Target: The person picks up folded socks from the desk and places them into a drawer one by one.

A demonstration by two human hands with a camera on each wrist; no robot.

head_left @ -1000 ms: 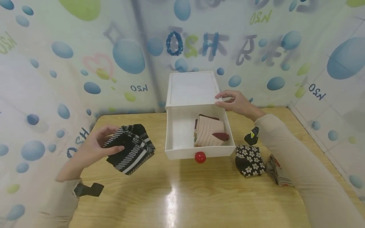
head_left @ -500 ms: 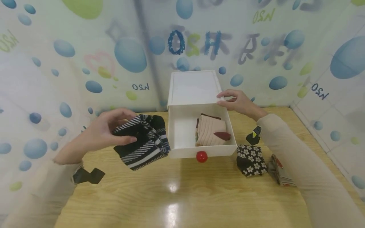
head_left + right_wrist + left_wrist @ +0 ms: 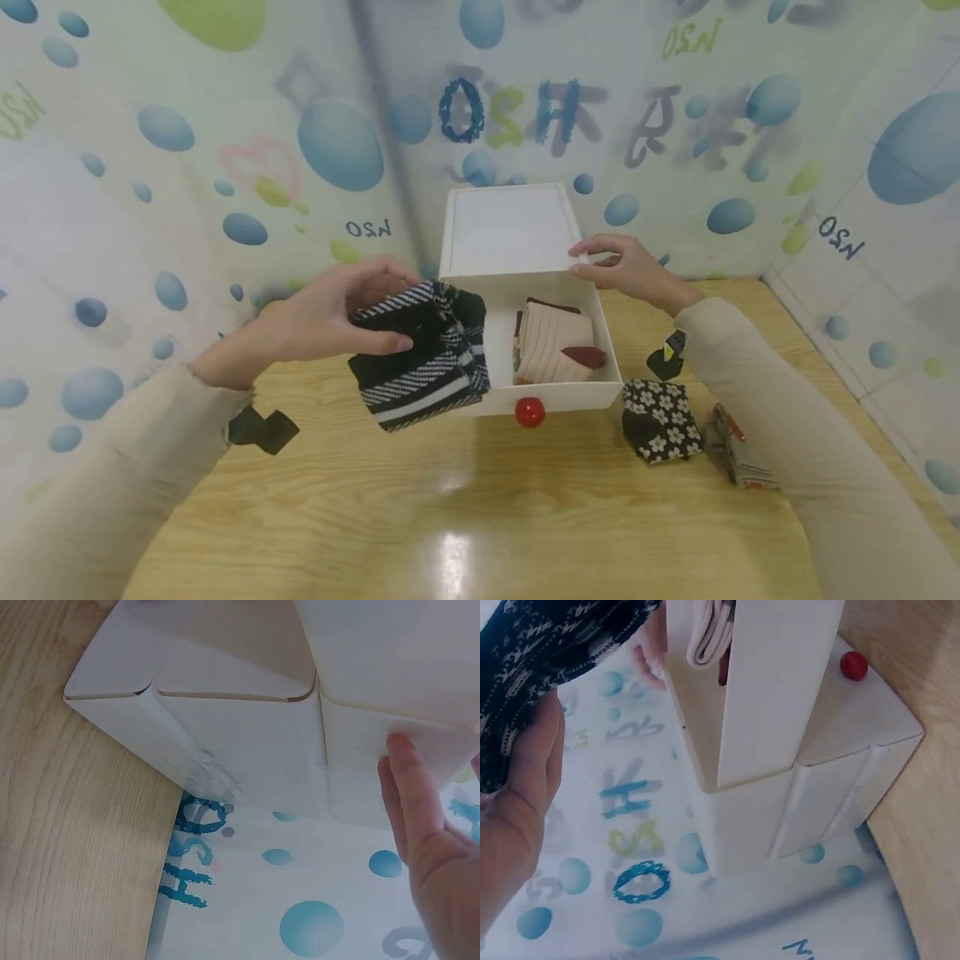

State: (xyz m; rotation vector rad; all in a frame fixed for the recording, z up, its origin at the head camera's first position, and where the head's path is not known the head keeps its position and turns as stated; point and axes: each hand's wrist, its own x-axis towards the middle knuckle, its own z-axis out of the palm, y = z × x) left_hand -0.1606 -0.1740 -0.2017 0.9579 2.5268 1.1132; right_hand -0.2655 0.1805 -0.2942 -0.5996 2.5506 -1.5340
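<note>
My left hand (image 3: 322,317) pinches a folded black-and-white plaid sock (image 3: 420,358), thumb on the near side and fingers behind. The sock hangs over the left part of the pulled-out top drawer (image 3: 555,395) of a white drawer box (image 3: 513,229) and hides that corner. Inside the drawer, on the right, lies a folded beige ribbed sock (image 3: 555,337) with maroon patches. My right hand (image 3: 618,265) rests on the box's upper right edge; in the right wrist view its fingers (image 3: 412,776) lie fairly straight against the side wall.
Right of the drawer, a folded black flowered sock (image 3: 662,421) and a folded greyish fabric bundle (image 3: 738,450) lie on the wooden table (image 3: 360,517). A red round knob (image 3: 529,412) sticks out from the drawer front. A patterned wall (image 3: 337,142) stands close behind.
My left hand has carried the plaid sock rightward and slightly up, from left of the box to over the drawer's left side. The right hand has stayed on the box edge.
</note>
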